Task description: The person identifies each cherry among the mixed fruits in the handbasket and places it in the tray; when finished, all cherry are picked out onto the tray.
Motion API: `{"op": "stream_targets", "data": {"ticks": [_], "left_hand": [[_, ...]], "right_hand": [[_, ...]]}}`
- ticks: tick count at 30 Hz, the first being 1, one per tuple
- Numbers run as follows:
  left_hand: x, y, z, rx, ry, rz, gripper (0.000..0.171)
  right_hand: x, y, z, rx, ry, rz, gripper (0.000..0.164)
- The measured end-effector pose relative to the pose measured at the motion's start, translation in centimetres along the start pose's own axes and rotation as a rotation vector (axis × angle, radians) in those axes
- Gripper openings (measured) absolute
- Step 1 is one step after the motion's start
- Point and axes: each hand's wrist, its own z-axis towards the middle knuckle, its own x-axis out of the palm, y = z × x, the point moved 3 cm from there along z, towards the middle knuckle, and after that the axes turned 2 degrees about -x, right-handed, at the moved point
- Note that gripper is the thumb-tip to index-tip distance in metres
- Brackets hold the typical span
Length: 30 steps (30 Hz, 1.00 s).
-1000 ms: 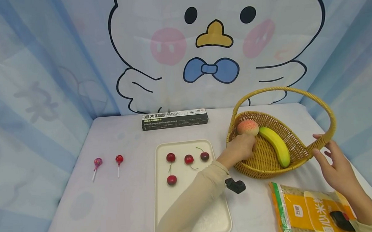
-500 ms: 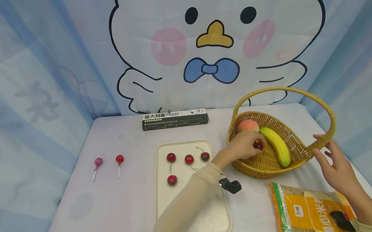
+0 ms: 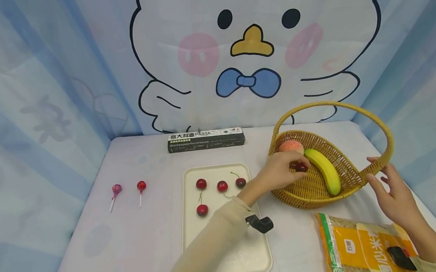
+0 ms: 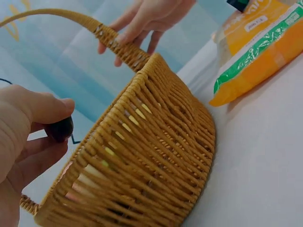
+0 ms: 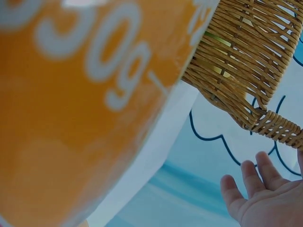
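My left hand [image 3: 289, 167] reaches over the near rim of a woven basket [image 3: 314, 194] and pinches a dark red cherry [image 3: 301, 166] between thumb and fingers. The left wrist view shows the same cherry [image 4: 60, 128] at the fingertips of that hand [image 4: 33, 123], just above the basket wall [image 4: 151, 156]. Inside the basket lie a peach [image 3: 290, 146] and a banana [image 3: 324, 170]. My right hand [image 3: 387, 182] is open, its fingers against the foot of the basket's handle [image 3: 375, 166]. In the right wrist view its palm [image 5: 265, 201] is just below the handle [image 5: 279, 127].
A cream tray [image 3: 244, 255] holds several cherries [image 3: 201, 184]. Two lollipops [image 3: 115, 190] [image 3: 141, 186] lie at the left. A black pasta box [image 3: 205, 139] sits at the back. An orange rice bag [image 3: 358, 243] lies at the front right.
My left hand was down in the basket by the peach. It has come up and drawn back slightly, with a cherry now showing at its fingertips. The right hand has not moved.
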Motion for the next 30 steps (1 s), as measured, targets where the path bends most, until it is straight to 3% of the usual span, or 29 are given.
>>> {"op": "stream_targets", "data": {"ticks": [5, 15, 24, 30], "left_hand": [[-1.5, 0.7, -2.1, -0.012, -0.071, -0.045, 0.024], [-4.4, 2.3, -6.3, 0.046, -0.197, -0.158, 0.022], [-6.3, 2.5, -9.5, 0.105, -0.285, -0.128, 0.022], [-7.7, 3.0, -12.7, 0.070, -0.318, -0.078, 0.018]], "right_hand": [[0.2, 0.0, -0.1, -0.005, 0.001, -0.001, 0.055], [0.1, -0.1, -0.1, 0.002, 0.010, -0.024, 0.055], [0.4, 0.2, 0.0, 0.030, 0.003, -0.050, 0.054], [0.5, 0.2, -0.2, 0.030, 0.001, -0.058, 0.054]]}}
